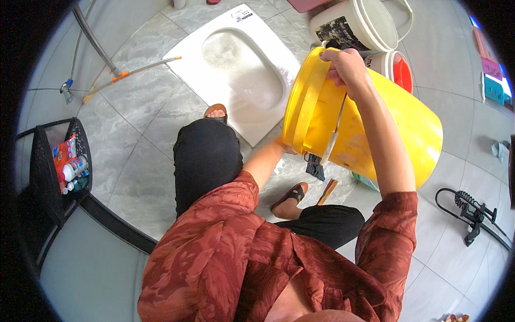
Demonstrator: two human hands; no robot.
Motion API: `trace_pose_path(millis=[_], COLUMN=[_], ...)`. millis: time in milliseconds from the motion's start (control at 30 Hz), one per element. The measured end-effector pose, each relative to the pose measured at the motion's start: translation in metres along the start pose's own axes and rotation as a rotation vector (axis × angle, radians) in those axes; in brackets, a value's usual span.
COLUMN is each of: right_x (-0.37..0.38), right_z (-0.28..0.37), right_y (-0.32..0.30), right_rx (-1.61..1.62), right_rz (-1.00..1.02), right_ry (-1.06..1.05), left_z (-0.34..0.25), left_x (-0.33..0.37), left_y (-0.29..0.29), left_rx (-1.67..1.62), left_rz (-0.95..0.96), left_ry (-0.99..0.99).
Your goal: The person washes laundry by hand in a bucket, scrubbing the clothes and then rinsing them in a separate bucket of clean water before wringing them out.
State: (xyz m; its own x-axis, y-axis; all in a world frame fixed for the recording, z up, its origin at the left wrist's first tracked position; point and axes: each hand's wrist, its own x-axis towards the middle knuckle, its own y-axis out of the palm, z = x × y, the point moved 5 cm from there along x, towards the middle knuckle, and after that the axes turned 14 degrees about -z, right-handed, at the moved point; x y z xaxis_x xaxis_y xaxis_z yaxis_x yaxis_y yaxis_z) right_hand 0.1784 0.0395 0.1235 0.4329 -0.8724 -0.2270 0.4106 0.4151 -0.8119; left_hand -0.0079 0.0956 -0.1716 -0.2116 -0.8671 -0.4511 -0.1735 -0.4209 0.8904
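A large yellow bucket is tipped on its side in the air, its rim turned left toward a white squat toilet set in the floor. My right hand is closed over the upper part of the rim, its thumb on top. Below, my left hand is against the lower rim, its fingers mostly hidden by the bucket. The bucket's wire handle hangs down along its side with a pale grip. The bucket's inside is out of sight. The toilet basin looks wet.
White buckets lie beyond the yellow one, beside a red item. A long-handled floor tool lies left of the toilet. At left stands a black mesh holder with bottles. A brush lies near my foot; a black coiled hose is at right.
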Motion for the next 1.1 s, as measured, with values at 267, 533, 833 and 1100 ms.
trace_pose_path(millis=[267, 533, 833, 1100], right_x=[-0.03, -0.073, -0.117, -0.137], right_z=[-0.031, -0.055, -0.059, -0.043], right_y=[-0.041, -0.067, -0.083, -0.081], right_rx=[0.033, -0.013, -0.109, -0.236], right_rz=[-0.117, -0.188, -0.229, -0.357], right_ry=[0.072, 0.111, 0.046, -0.211], left_z=[0.037, 0.074, 0.086, 0.049], left_x=[-0.018, -0.033, -0.045, -0.043], left_y=[0.002, 0.011, 0.025, 0.042], left_rx=[0.086, 0.137, 0.096, 0.027], left_rz=[-0.016, -0.012, 0.014, 0.064], left_ry=[-0.107, -0.157, -0.118, 0.012])
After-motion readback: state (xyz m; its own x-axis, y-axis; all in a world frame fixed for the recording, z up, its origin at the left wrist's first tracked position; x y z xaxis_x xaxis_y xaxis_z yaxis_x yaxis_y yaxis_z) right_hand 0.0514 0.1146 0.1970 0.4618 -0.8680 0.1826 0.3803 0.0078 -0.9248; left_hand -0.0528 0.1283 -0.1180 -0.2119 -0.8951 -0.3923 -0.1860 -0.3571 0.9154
